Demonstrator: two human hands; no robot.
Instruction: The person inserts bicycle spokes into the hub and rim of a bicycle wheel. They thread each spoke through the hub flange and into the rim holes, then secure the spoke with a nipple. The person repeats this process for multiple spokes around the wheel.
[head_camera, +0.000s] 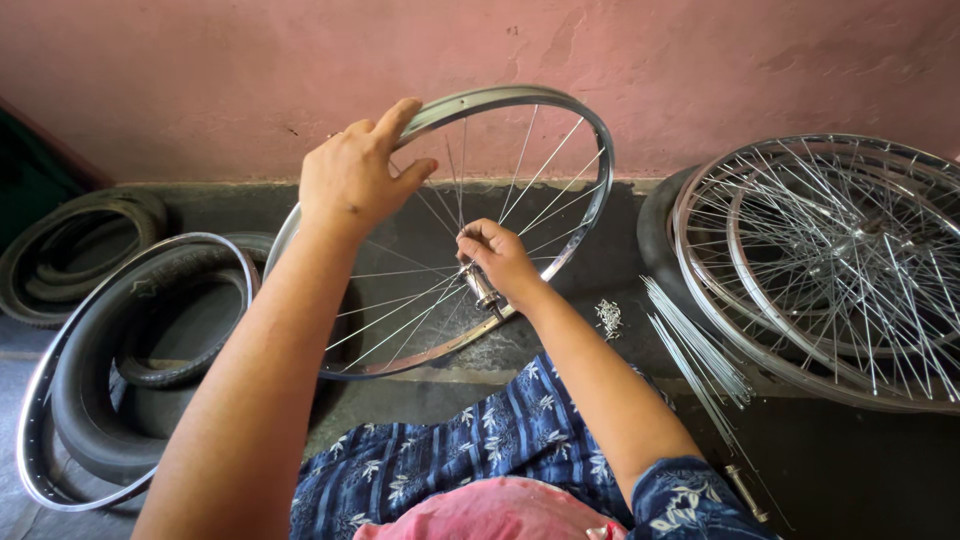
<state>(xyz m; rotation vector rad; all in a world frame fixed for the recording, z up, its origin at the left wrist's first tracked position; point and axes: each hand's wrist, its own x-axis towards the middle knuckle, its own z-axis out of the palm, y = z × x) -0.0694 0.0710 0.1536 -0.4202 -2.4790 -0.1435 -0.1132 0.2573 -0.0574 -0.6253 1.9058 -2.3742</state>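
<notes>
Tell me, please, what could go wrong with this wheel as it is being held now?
The left hand alone steadies the rim, so the wheel might tip. The right hand works at the hub among thin spokes, which could bend. Loose spokes on the floor could be kicked.

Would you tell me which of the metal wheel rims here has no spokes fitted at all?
The bare rim at far left, lying around the black tyres. The held rim and the stacked wheels at right all carry spokes.
</notes>
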